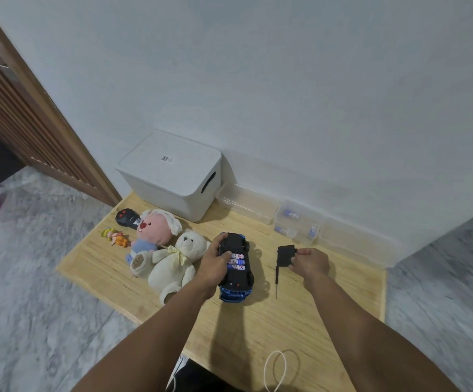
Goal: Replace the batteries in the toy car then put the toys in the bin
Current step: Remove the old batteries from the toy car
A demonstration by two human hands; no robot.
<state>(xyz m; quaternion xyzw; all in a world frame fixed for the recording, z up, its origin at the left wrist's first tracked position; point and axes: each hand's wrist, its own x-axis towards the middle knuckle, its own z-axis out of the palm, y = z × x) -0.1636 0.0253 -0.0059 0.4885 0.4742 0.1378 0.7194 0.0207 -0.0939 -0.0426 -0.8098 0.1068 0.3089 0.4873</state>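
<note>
Pinching the black cover (285,255), the right hand (310,262) lifts it off the table, probably to refit it. Left hand (215,261) fingers curl round the upturned car (236,267) mid-table, steadying it, batteries (236,261) exposed. Closed bin (173,174) sits at the back edge.

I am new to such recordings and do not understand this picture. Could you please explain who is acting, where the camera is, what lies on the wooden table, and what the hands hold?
No machine here: a person works with bare hands, and the single camera sits on their head, looking down. The left hand grips an upturned blue toy car with batteries showing. The right hand pinches the black battery cover. On the table lie a screwdriver, a white teddy bear, a pink plush, a small doll, a black remote, a closed white bin and a clear box of batteries.
</note>
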